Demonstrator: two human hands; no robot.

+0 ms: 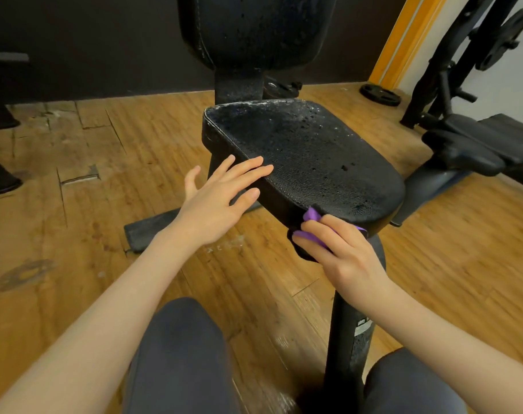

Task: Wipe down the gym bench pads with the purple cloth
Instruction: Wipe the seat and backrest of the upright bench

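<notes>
At the near front edge of the black droplet-covered padded bench seat (308, 153), the right hand (341, 255) grips the bunched purple cloth (312, 216), fingers (317, 231) curled around it and pressing it against the pad's front rim. Purple folds protrude above and to the left of the knuckles. Left hand (215, 201) is held with fingers (248, 171) straight and slightly spread, fingertips touching the seat pad's left edge. Beyond the fingers, the black upright back pad (254, 28), also beaded with droplets, rises above the seat. Below both hands lies the worn wooden plank floor (75, 204)
</notes>
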